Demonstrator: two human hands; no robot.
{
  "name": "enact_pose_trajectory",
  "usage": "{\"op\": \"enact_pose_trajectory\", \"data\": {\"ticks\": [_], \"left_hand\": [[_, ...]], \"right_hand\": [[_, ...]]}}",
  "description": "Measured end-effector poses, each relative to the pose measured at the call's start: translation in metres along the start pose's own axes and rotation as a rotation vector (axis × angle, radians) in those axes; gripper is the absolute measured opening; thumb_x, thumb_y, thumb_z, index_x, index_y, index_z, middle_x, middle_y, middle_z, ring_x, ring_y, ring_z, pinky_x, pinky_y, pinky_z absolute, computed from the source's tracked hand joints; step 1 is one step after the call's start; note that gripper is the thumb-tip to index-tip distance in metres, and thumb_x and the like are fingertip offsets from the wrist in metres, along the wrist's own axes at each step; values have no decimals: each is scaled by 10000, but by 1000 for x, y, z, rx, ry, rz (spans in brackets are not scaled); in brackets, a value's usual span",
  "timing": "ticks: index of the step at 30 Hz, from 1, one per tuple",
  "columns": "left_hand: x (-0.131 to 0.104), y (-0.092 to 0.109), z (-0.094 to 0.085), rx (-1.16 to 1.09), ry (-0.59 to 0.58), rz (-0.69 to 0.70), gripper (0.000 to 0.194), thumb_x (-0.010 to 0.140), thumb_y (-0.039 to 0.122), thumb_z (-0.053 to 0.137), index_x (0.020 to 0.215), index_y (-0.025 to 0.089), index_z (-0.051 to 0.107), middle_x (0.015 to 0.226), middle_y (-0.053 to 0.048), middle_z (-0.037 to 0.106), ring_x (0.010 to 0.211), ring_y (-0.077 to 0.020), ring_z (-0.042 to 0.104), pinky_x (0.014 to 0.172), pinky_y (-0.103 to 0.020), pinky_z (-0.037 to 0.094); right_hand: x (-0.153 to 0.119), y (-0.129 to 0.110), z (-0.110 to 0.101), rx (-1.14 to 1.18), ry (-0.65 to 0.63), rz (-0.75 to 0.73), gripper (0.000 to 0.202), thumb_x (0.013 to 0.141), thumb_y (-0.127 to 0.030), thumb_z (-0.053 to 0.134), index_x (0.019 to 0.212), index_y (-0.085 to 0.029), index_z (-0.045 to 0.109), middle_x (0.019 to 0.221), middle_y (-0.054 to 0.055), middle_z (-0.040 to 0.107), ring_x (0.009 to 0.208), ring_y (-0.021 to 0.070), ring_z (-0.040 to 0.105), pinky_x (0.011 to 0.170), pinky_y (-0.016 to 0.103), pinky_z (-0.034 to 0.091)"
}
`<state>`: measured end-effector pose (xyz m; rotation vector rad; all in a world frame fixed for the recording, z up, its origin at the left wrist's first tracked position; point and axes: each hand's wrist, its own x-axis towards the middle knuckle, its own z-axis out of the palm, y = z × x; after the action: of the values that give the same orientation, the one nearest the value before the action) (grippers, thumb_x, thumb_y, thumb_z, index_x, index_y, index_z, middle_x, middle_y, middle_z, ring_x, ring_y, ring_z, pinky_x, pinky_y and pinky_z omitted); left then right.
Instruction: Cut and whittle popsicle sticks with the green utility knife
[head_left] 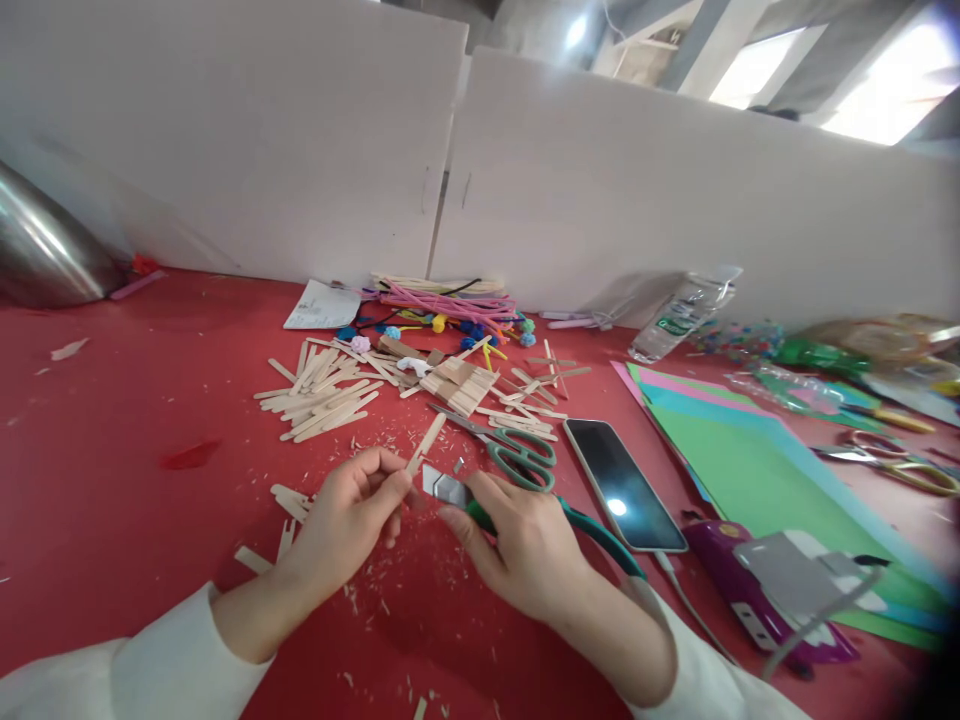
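Observation:
My left hand point(358, 510) pinches a wooden craft stick point(429, 440) between thumb and fingers, its far end slanting up and to the right. The stick has a notch near my fingertips. My right hand point(525, 540) is closed around a green-handled cutter point(609, 540) with a broad metal blade. That blade sits just right of the stick; whether they touch I cannot tell. Beyond my hands lie scissors point(517, 452) with grey-green handles. A pile of loose craft sticks point(322, 395) and a panel of joined sticks point(459, 385) are behind them. Wood chips litter the red table point(225, 390).
A phone point(626, 485) on a cable lies to the right, near a purple power strip point(750, 590) with a white plug. Coloured paper point(720, 440), a tilted plastic bottle point(682, 318) and more scissors point(892, 465) are farther right. Pipe cleaners point(450, 302) lie by the white partition point(300, 140).

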<state>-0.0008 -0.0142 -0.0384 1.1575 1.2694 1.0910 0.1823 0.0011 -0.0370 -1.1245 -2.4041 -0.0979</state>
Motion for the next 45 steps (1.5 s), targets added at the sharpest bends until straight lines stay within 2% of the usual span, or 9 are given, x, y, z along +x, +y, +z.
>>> {"op": "enact_pose_trajectory", "data": {"ticks": [6,14,23,35,45], "left_hand": [[-6,0,2,22,-51,49,247,790,418,535,718,182,521,627,10,635,393,-55,445,414,-193,389],[-6,1,2,66,-17,45,228,777,408,540,719,188,524,599,10,624,406,-72,452,415,-203,389],[-7,1,1,72,-30,45,222,806,390,524,701,195,522,634,2,650,402,-66,452,416,-200,401],[-8,1,1,81,-34,42,221,812,384,521,707,189,525,574,20,612,403,-67,448,417,-193,395],[-6,-2,0,110,-24,52,231,825,391,529,711,191,543,623,-4,651,414,-74,469,423,-201,405]], "right_hand": [[-1,-2,5,-11,-64,15,456,979,-427,268,721,-165,538,555,22,607,414,146,554,427,262,186],[-1,-4,1,33,-171,37,415,967,-415,295,733,-170,534,576,35,626,445,158,569,444,269,180],[-2,-2,3,3,-138,58,415,964,-414,299,738,-164,542,582,38,626,441,163,572,441,268,162],[-2,-5,2,19,-172,73,439,968,-435,272,726,-172,528,565,30,613,412,145,537,435,261,162],[-1,-5,1,21,-169,106,427,956,-441,307,711,-174,534,548,22,598,400,141,528,433,250,166]]}}
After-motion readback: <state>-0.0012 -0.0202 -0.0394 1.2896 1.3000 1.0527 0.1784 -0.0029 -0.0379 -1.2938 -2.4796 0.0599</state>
